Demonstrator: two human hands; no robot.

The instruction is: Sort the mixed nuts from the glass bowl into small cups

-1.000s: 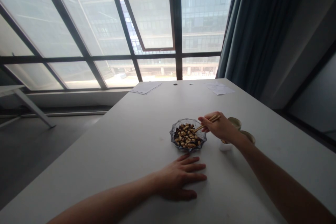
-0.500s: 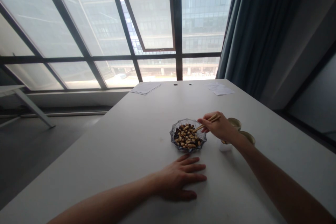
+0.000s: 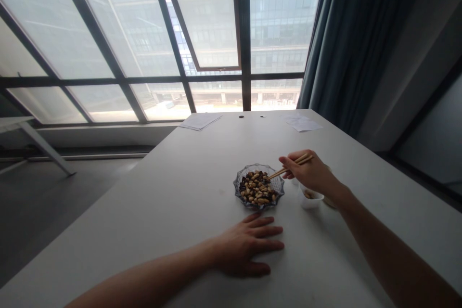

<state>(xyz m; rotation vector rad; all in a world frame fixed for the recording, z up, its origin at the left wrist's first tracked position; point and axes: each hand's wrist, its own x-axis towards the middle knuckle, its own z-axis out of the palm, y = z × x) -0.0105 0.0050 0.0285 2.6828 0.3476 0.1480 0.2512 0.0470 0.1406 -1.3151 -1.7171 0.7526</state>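
A scalloped glass dish (image 3: 239,193) of mixed light and dark nuts sits on the white table (image 3: 173,202). My right hand (image 3: 312,173) is closed round wooden chopsticks (image 3: 288,167). Their tips hover over the dish's right side. Whether they pinch a nut I cannot tell. Just right of the dish stands a small white cup (image 3: 311,198) with a few nuts in it, partly under my right wrist. My left hand (image 3: 247,245) lies flat on the table in front of the dish, fingers spread, holding nothing.
Another small cup (image 3: 329,202) is mostly hidden behind my right wrist. Papers (image 3: 200,120) and a second sheet (image 3: 303,124) lie at the table's far edge by the window. A dark curtain (image 3: 346,43) hangs at the right. Another table (image 3: 25,130) stands left.
My right hand has risen and shifted slightly right with the chopsticks, uncovering the white cup and covering the cups behind it. The left hand has stayed still.
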